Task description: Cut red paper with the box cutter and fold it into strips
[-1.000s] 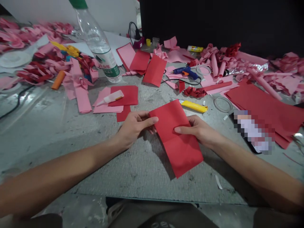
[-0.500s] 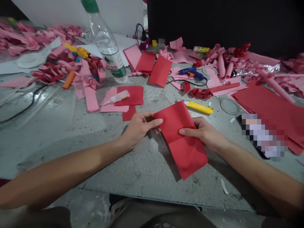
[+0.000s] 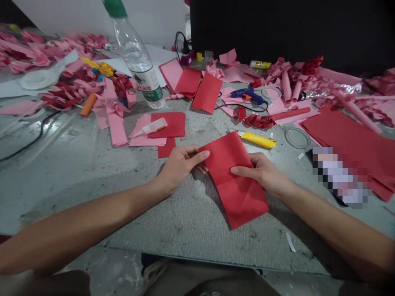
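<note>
A: Position of the red sheet [image 3: 236, 189]?
B: Between the hands, above the near part of the grey table [image 3: 138, 222]. Left hand [image 3: 182, 166] nearly closed, pinching the far left corner, thumb on top. Right hand [image 3: 262, 170] part-curled at the right edge, thumb flat across the face, gripping it.
A: Appearance?
B: Plain, oblong, set aslant. Faint crease across the middle; lower half slightly bowed. Shadow on the table along its left side.
A: Nearby?
B: Yellow cutter [image 3: 258, 139] just beyond the right hand; phone [image 3: 338, 176] farther right.
A: Obscured?
B: Right fingertips, behind the sheet. Underside unseen; cannot tell whether it is one layer. Phone screen pixelated. Bottle [image 3: 137, 61] cap cut by the top border. Both forearms run out of frame.
</note>
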A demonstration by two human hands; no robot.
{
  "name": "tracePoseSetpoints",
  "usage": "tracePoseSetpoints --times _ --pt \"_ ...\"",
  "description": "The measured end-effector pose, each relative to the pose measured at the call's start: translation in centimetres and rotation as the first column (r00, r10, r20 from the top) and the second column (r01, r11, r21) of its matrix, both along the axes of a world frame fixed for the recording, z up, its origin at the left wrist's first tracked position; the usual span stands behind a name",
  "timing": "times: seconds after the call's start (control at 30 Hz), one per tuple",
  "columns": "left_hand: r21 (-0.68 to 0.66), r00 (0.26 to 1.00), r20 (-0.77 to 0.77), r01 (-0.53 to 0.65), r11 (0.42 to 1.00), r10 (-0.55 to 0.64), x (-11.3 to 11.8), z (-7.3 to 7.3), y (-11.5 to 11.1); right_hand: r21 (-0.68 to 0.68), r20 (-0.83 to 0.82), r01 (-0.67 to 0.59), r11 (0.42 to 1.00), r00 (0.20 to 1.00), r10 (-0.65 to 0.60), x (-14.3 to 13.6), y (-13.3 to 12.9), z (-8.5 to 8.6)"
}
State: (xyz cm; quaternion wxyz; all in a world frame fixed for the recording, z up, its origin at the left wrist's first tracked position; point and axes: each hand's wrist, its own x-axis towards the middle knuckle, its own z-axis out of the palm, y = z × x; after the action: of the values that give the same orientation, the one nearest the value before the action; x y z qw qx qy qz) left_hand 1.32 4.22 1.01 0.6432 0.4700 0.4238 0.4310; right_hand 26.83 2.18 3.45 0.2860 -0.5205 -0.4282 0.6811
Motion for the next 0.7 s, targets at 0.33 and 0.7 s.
tracePoseSetpoints --times 0.33,0.7 --pt "-0.001 0.997 0.027 -0.067 0.998 0.067 0.0 0.2 0.0 0.028 0.029 -0.030 0.999 0.999 0.029 0.0 0.0 0.1" --pt "0.141 0.967 -0.181 0.205 0.969 -0.178 0.0 1.3 -1.8 0.096 -0.155 0.175 0.980 0.975 -0.159 -1.2 -0.5 -0.4"
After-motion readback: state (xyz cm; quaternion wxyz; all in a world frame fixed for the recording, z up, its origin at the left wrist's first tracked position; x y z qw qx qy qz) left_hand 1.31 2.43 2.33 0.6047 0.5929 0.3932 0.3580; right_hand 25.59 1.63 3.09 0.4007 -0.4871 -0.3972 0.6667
